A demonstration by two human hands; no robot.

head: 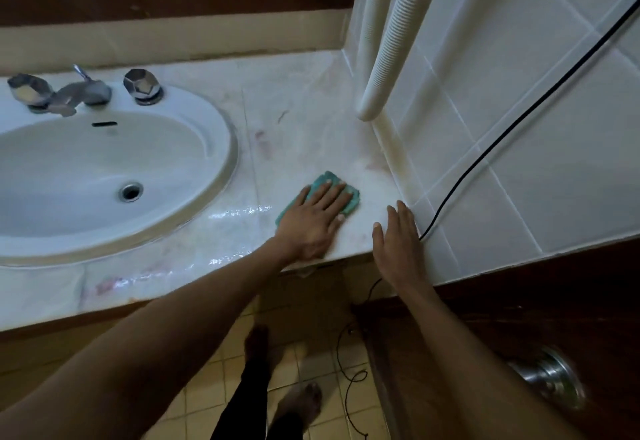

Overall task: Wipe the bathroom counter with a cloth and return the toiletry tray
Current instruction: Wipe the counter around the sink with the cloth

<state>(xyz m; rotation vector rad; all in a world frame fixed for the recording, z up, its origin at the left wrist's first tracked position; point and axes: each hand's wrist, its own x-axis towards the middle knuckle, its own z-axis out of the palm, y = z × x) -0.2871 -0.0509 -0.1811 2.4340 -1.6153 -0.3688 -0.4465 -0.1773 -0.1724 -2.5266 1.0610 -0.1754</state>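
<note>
Right of centre in the frame, the left hand [313, 219] lies flat with fingers spread on a small teal cloth [349, 197], pressing it down onto the pale marble-patterned bathroom counter [294, 121]. The cloth shows beyond the fingertips and along both sides of the palm; it is pinned under the hand, not pinched in a closed grip. The right hand [398, 242] rests open and empty just to the cloth's right, palm down at the counter's front corner, its outer edge against the white tiled wall [519, 128] beside a thin black cable [491, 152]. Wet streaks shine on the counter left of the cloth. The white oval sink [214, 162] with chrome taps [83, 91] fills the left of the frame. The toiletry tray is not in view.
</note>
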